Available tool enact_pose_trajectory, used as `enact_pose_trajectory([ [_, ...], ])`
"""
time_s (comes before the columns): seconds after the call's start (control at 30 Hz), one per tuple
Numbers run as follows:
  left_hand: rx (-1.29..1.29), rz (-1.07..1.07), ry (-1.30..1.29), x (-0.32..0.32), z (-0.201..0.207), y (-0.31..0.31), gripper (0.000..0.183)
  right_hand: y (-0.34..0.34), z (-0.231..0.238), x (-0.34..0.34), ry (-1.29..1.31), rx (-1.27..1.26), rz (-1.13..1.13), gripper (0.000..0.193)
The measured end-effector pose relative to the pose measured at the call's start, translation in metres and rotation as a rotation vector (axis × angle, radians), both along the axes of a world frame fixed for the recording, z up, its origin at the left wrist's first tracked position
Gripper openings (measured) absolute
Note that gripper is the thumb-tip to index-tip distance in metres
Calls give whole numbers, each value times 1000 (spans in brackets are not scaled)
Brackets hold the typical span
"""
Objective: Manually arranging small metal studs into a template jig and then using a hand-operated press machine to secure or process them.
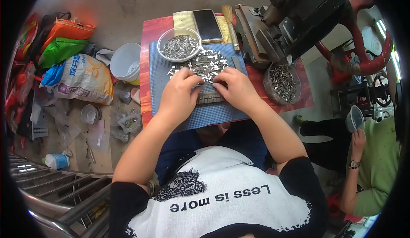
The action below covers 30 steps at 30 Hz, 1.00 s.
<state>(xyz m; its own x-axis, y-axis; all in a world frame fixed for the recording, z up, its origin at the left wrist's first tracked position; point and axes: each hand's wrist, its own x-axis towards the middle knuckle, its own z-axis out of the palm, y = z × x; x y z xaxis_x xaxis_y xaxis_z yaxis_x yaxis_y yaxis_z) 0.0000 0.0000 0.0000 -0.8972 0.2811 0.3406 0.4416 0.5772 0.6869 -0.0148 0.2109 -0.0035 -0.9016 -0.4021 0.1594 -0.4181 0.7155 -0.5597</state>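
A loose pile of small silvery metal pieces [208, 63] lies on a blue textured mat [160, 78]. Just in front of the pile is a narrow, slotted metal block [209, 98], partly covered by my fingers. My left hand [181, 88] is at the block's left end, thumb and fingers curled together at the pile's near edge. Across from it, my right hand [237, 88] has its fingers bent in a pinch over the block's right end. Whatever is between the fingertips is too small to tell. Behind the pile stands a round clear tub [179, 45] of similar pieces.
A phone [208, 25] lies on a yellow cloth [183, 19], beside a small straw brush [230, 26]. To the right are a heavy machine [294, 29] and another tub of metal pieces [282, 83]. A white bucket [126, 61] stands left. At right, another person's hand [358, 140] holds a bowl.
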Motion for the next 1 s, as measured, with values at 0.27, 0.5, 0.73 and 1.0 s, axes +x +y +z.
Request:
enact_pose_trajectory([
  [0.27,-174,-77,100,-24,-5,28,5,37,27,7,27,-116,144,14],
  [0.5,-179,-73,172,-27,-11,32,12,39,25,17,-43,-54,206,11],
  [0.73,-67,-9,47,-8,-2,-1,11,37,21,12,-69,-154,104,12],
  [1.0,-6,-23,-119,7,-4,-22,7,16,12,4,49,37,-152,15],
])
